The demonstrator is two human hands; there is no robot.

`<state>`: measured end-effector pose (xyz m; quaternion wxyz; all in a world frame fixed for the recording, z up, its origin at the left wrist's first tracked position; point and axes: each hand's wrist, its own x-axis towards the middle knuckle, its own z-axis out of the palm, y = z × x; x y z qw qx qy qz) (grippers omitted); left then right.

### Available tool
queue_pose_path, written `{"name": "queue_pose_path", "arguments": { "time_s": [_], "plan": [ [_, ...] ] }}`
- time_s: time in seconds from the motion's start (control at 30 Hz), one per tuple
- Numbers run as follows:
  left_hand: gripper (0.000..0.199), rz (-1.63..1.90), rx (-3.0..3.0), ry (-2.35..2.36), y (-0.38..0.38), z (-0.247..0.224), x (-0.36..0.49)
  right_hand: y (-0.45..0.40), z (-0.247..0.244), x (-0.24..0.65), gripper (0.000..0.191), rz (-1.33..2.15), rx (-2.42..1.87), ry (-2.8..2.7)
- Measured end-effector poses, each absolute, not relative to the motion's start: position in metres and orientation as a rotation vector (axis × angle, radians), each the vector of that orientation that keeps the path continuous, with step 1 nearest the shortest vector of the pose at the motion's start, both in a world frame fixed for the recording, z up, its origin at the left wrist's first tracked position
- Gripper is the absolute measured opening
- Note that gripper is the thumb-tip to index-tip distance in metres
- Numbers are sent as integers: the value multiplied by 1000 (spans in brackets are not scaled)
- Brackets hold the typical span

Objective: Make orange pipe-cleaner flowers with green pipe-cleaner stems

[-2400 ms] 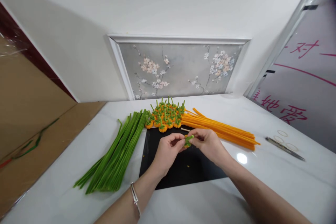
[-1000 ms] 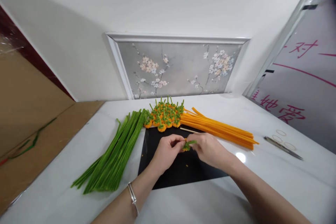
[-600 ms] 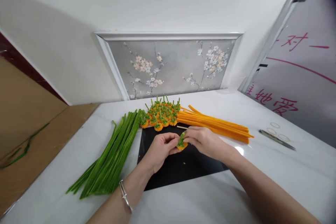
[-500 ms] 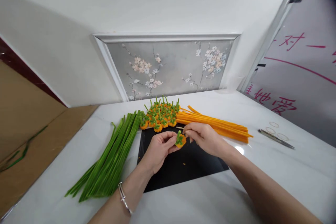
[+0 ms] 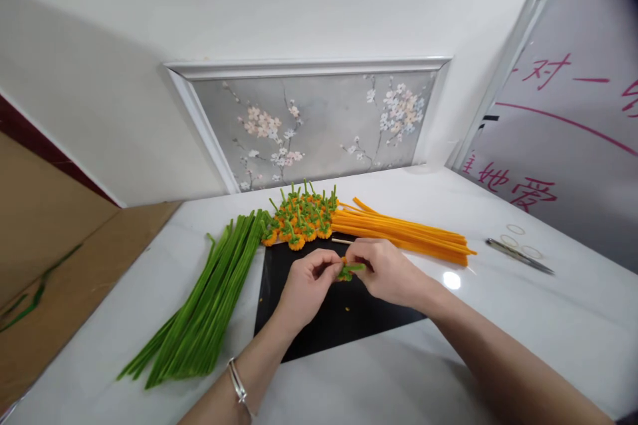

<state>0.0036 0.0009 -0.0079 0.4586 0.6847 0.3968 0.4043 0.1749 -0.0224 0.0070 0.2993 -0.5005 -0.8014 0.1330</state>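
Note:
Between my two hands is a small pipe-cleaner flower (image 5: 345,274), orange with a green base and a short green stem pointing right. My left hand (image 5: 310,282) pinches its left side between thumb and fingers. My right hand (image 5: 386,269) is closed on its right side, fingers by the green stem; the fingertips are partly hidden. Both hands are above a black mat (image 5: 319,339). Just behind them sits a cluster of similar orange and green flowers (image 5: 302,216), stems upward. A thin stick (image 5: 341,240) lies at the mat's back edge, close to my right hand.
A bundle of green pipe cleaners (image 5: 204,312) lies left on the white table (image 5: 538,345). Orange pipe cleaners (image 5: 409,232) lie behind my right hand. Tweezers (image 5: 518,255) and several thin rings (image 5: 516,229) are at the right. Cardboard (image 5: 100,279) stands at the far left.
The flower has turned, so its green stem now points right instead of up. My right hand has moved in and down onto it. The view has shifted slightly.

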Motion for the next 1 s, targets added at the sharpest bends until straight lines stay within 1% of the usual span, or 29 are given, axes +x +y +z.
{"name": "queue_pose_path", "arguments": {
  "time_s": [0.13, 0.2, 0.3, 0.4, 0.5, 0.57, 0.67, 0.83, 0.9, 1.0],
  "plan": [
    [14, 958, 1641, 981, 0, -10, 6, -26, 7, 174, 18, 44, -1415, -2295],
    [15, 953, 1507, 986, 0, -11, 6, -25, 6, 173, 15, 27, -1432, -2267],
    [18, 987, 1258, 961, 1, -8, 4, -19, 6, 175, 11, 259, -1337, -2052],
    [18, 1052, 1091, 886, 2, -5, 2, -15, 8, 178, 15, 582, -1236, -1733],
    [18, 1104, 1035, 855, 2, -4, 3, -18, 10, 177, 19, 866, -1208, -1593],
    [17, 1155, 1053, 860, 1, -6, 5, -21, 9, 172, 22, 983, -1222, -1607],
    [16, 1219, 1181, 909, -1, -9, 8, -23, 4, 165, 21, 1033, -1268, -1617],
    [16, 1229, 1349, 999, 0, -16, 9, -20, -6, 159, 13, 960, -1261, -1601],
    [17, 1234, 1304, 993, 0, -18, 10, -20, -8, 159, 12, 815, -1267, -1662],
    [19, 1230, 1176, 962, 0, -18, 12, -22, -7, 160, 13, 471, -1296, -1814]
  ]
}}
